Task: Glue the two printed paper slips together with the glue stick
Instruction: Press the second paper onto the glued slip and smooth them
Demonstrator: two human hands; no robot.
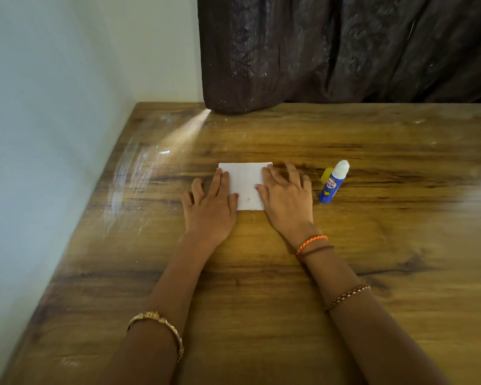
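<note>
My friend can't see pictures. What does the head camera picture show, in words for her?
Two hands, left and right, press flat on the side edges of a white paper lying on a wooden table. An uncapped blue glue stick lies just right of the right hand, with a dark curtain hanging behind the table.

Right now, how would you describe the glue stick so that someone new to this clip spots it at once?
On the wooden table, look just right of the white paper that both hands press flat. Beside the right hand lies a small tube: the glue stick. It is the only blue thing there, uncapped, with its white tip pointing away and its yellow cap beside it.
</note>
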